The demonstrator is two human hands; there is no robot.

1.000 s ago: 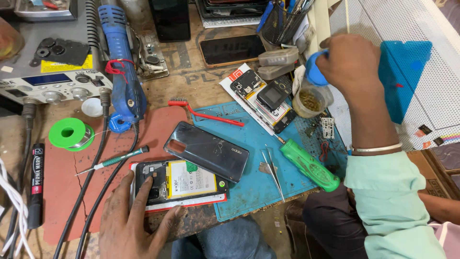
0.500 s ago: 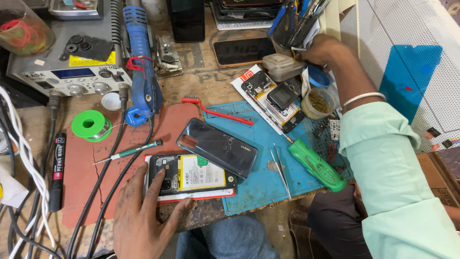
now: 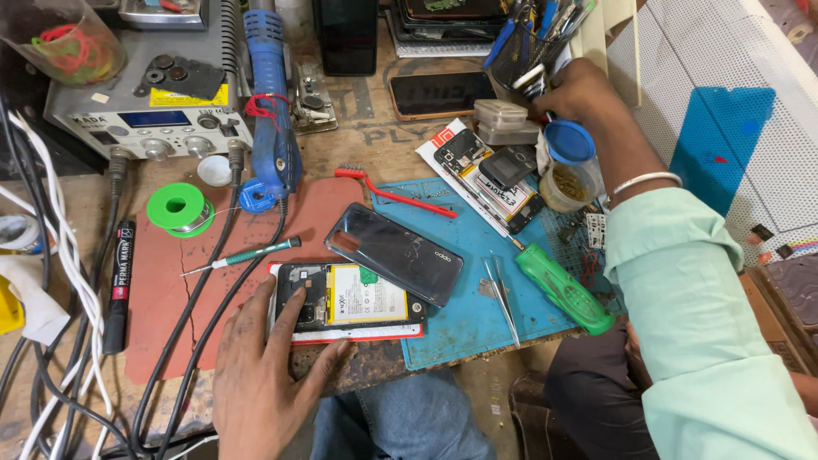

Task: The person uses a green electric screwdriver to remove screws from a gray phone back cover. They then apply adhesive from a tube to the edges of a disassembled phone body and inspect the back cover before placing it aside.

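Note:
An opened phone (image 3: 366,298) with its battery showing lies on a white and red card at the bench's front edge. My left hand (image 3: 256,375) holds its left end, thumb along the lower edge and fingers spread over the camera end. Its dark back cover (image 3: 396,253) lies tilted just above it, on the blue mat (image 3: 460,328). My right hand (image 3: 584,89) is far up at the black mesh tool holder (image 3: 520,43), fingers curled among the tools; what they grip is hidden. Just below that hand, a blue lid (image 3: 569,140) rests on a small jar (image 3: 567,183).
A green screwdriver (image 3: 562,290) and tweezers (image 3: 501,294) lie on the blue mat. A thin screwdriver (image 3: 243,255) and solder spool (image 3: 177,207) are by the red mat (image 3: 170,290). A hot-air station (image 3: 145,111), its blue handle (image 3: 268,102) and cables fill the left.
My right hand has moved from the blue lid by the jar up to the mesh tool holder. The left hand has stayed on the opened phone.

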